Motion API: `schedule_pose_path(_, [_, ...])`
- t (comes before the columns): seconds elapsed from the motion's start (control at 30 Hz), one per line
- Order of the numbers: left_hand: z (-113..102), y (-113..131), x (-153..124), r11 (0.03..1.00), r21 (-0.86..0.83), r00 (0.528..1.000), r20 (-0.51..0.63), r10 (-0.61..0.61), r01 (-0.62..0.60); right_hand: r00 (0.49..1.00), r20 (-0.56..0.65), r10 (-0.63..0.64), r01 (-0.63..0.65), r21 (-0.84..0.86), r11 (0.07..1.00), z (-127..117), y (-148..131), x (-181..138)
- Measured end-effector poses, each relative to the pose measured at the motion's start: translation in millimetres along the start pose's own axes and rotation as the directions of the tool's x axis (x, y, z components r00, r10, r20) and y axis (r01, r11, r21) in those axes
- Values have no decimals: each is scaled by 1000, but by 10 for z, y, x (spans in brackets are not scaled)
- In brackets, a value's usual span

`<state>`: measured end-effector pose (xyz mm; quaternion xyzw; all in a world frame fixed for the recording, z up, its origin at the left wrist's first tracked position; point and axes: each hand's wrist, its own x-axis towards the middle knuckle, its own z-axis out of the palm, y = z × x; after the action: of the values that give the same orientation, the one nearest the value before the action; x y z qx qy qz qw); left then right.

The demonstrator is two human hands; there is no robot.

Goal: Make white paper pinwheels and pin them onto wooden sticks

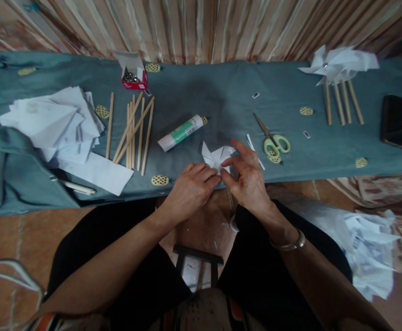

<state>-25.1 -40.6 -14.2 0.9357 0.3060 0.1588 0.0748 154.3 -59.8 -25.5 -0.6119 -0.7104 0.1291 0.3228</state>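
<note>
A white paper pinwheel (215, 157) with folded points lies at the near edge of the cloth-covered table, between my hands. My left hand (194, 186) presses its closed fingers on the pinwheel's near left side. On the other side, my right hand (247, 179) pinches the paper near its centre with thumb and forefinger, its other fingers curved above. The fingers hide part of the paper. Just beyond lies a glue stick (182, 133) with a green label. Right of my right hand are a thin paper strip (256, 151) and green-handled scissors (273, 140).
Several wooden sticks (141, 133) lie left, beside a stack of white paper (59, 122) and a white pen (78, 187). A small red box (134, 78) holds metal pieces. Finished pinwheels (342, 64) on sticks and a phone (397, 120) lie right. Paper scraps (371, 253) fill a bag below.
</note>
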Motion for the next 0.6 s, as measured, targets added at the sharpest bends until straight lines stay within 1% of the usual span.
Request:
schedule_pose_path(0.23, [18,-3,-5,1000,-6,1000,-17,25,-25,1000,4,9,-9,21,1000,-15,15,3])
schedule_pose_path(0.6, [16,0,-7,999,-17,1000,-1,29,-29,1000,19,1,-1,14,1000,-22,14,4])
